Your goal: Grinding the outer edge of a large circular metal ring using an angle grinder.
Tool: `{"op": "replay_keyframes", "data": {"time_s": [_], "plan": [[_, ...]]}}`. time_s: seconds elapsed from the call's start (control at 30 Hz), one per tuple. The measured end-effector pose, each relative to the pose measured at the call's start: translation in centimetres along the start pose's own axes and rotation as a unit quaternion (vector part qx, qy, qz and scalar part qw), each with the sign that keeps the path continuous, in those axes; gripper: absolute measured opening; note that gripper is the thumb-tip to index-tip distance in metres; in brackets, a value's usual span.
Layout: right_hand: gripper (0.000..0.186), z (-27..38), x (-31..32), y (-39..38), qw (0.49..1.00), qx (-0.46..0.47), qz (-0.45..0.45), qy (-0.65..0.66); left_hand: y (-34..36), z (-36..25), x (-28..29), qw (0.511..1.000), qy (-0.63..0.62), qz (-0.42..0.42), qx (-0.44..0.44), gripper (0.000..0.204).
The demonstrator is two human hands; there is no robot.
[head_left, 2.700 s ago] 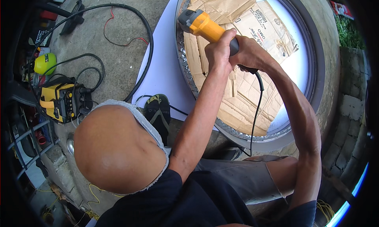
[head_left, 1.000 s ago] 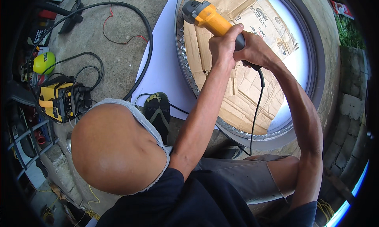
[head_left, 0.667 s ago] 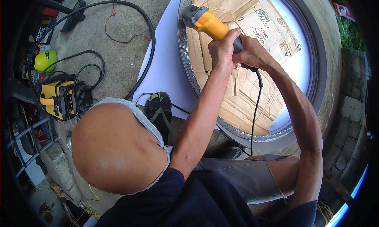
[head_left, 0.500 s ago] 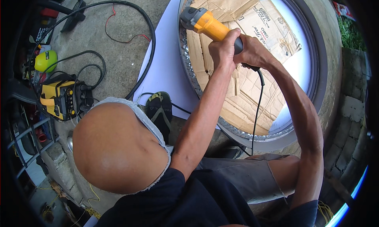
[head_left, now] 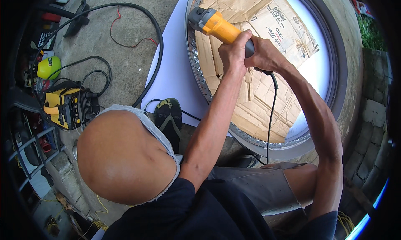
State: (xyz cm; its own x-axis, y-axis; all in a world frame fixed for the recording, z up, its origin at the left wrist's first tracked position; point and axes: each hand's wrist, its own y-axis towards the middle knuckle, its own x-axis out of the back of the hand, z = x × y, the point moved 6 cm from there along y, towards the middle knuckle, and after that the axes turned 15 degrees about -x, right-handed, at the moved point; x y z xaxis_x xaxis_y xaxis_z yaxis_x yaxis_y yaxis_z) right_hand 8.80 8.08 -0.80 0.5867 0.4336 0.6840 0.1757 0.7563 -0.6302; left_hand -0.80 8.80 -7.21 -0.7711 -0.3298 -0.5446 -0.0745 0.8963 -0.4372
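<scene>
The two-handed grip is wrapped firmly around the rear of a yellow power tool (head_left: 223,27), the left hand (head_left: 232,52) with its thumb lying along the body, the right hand (head_left: 267,55) around the back end, where a black cord (head_left: 270,119) hangs down. The tool points up and to the left, its dark grey head over the near-left inner edge of a large grey ring (head_left: 343,52) (whether it touches is hidden beneath the head). Flattened cardboard (head_left: 263,114) lies inside the ring; a white sheet (head_left: 169,73) spreads beside and within it. Working well here would likely mean a steady hold with both hands, light, even pressure along the curve, the head's angle constant, and the cord trailing well away from the head.
</scene>
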Motion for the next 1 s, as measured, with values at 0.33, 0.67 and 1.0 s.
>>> {"op": "replay_keyframes", "data": {"time_s": [0.33,0.67,1.0], "plan": [[0.075,-0.29,0.26,0.5,1.0,0.016,-0.015,0.003,0.3,0.19,-0.25,1.0,-0.003,0.012,0.005,0.049],[0.072,0.06,0.45,0.13,1.0,0.021,0.011,0.001,-0.17,-0.21,-0.41,0.999,-0.03,-0.007,-0.014,0.048],[0.071,0.22,0.41,-0.07,1.0,-0.001,-0.025,0.004,0.02,-0.11,-0.46,1.0,-0.029,0.001,0.001,0.05]]}}
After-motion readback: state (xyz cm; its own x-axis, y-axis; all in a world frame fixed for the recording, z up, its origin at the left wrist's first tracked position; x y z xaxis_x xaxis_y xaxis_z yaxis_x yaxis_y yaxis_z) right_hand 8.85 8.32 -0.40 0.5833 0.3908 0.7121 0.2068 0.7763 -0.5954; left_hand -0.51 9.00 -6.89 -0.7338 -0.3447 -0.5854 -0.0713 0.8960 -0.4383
